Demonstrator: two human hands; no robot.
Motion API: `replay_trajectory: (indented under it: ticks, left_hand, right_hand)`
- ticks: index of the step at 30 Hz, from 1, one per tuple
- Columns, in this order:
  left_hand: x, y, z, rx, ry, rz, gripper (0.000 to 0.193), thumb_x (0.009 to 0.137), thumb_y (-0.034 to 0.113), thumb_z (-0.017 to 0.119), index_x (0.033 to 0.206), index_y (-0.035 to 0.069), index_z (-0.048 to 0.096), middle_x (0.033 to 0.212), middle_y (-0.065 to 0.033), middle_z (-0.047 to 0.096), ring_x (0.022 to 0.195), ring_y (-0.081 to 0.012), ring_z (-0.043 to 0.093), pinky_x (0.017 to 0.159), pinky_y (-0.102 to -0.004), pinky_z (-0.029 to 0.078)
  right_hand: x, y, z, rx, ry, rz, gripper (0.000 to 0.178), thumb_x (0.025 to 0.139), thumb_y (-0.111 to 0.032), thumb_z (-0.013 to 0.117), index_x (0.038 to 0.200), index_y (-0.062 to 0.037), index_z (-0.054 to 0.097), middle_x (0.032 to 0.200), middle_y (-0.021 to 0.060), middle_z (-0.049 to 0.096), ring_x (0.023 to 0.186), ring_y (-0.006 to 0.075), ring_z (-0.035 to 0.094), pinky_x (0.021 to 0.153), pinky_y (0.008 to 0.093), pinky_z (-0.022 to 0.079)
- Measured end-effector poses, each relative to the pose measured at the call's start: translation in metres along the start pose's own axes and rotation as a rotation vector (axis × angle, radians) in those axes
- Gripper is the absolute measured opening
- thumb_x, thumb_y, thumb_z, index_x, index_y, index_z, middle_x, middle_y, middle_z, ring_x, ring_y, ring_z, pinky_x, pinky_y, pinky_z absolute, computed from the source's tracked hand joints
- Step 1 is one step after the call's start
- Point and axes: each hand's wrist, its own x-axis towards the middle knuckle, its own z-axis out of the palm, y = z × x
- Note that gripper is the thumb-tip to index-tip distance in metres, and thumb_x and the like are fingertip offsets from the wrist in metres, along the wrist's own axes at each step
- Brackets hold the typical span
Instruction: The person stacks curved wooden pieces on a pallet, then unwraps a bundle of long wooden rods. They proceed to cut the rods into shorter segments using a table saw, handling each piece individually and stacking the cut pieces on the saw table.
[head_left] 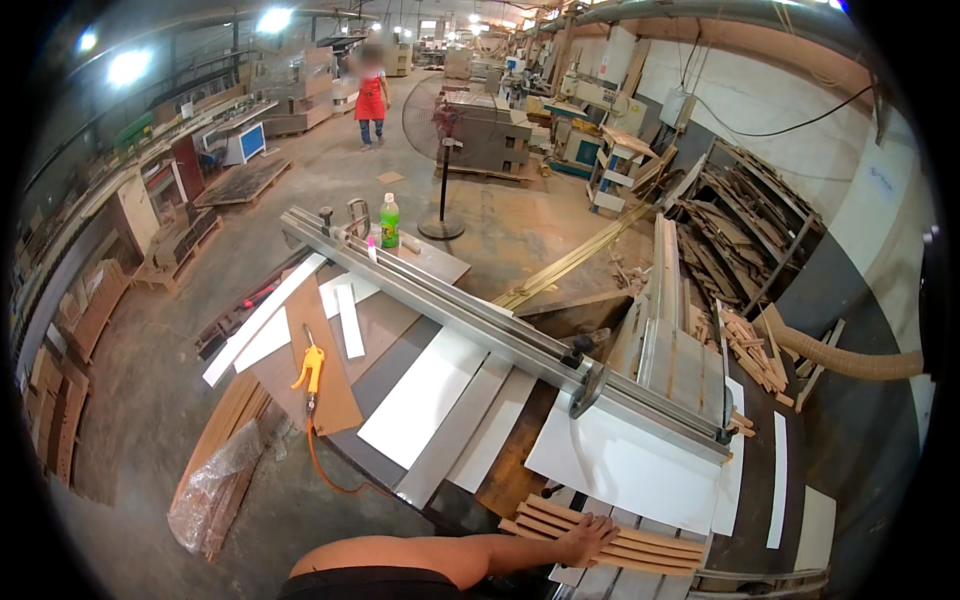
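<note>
One hand (588, 537) is seen at the lower middle, with its forearm coming in from the lower left across the body; by this direction it is judged to be the left hand, though this cannot be told for sure. Its fingers are spread open and laid flat on a stack of slats (610, 540), so nothing is clamped. The other hand is not in view. The slats are thin, curved strips of light wood, and they lie at the near edge of the worktop (500, 470). Their long axis runs from left to right, slightly downward to the right, and the hand rests on their left part, so most of their length lies to the right of it. Just behind the slats a white panel (625, 465) is placed, and it touches the long metal fence (480, 325), which runs diagonally from upper left to lower right. Further left, more white boards (425, 395) and a yellow air gun (310, 368) with an orange hose are lying. A green bottle (389, 220) stands at the far end of the fence. A person in a red apron (371, 95) is well apart, on the floor behind.
</note>
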Motion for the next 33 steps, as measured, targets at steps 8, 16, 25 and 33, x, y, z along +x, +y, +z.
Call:
replay_trajectory:
  ticks: [8,16,25,33]
  left_hand:
    - [-0.004,0.0,0.007,0.002,0.003,-0.014,0.101,0.075,0.055,0.074,0.149,-0.002,0.035,0.139,-0.0246,0.043,0.131,-0.0374,0.039,0.104,-0.0547,0.029]
    - [-0.024,0.029,0.013,-0.031,0.05,-0.05,0.103,0.07,0.05,0.078,0.147,-0.002,0.036,0.134,-0.0228,0.045,0.126,-0.037,0.042,0.101,-0.0544,0.03]
    - [-0.05,0.078,0.021,-0.019,-0.023,-0.071,0.106,0.071,0.049,0.078,0.149,-0.004,0.029,0.138,-0.0248,0.04,0.127,-0.0402,0.04,0.102,-0.0568,0.031]
    - [-0.051,0.089,0.022,-0.238,-0.258,0.152,0.107,0.081,0.05,0.073,0.151,-0.012,0.021,0.143,-0.0295,0.034,0.131,-0.0439,0.033,0.105,-0.0591,0.026]
  right_hand:
    - [-0.005,0.019,0.0,0.156,-0.19,0.179,0.035,0.086,-0.014,0.064,0.117,0.0025,0.058,0.083,0.0076,0.055,0.074,0.0205,0.052,0.069,0.037,0.05]
    - [-0.01,0.014,-0.014,0.21,-0.142,0.166,0.039,0.092,-0.022,0.066,0.121,0.0037,0.06,0.1,0.0181,0.066,0.087,0.0297,0.062,0.082,0.039,0.052]
    - [-0.03,0.013,-0.03,0.328,-0.129,0.312,0.04,0.092,-0.017,0.066,0.124,0.0066,0.061,0.095,0.018,0.07,0.08,0.0281,0.067,0.07,0.0385,0.056]
    - [-0.1,0.002,-0.027,0.709,0.051,0.662,0.028,0.095,-0.02,0.065,0.11,0.0031,0.068,0.083,0.014,0.07,0.063,0.0196,0.064,0.052,0.0325,0.053]
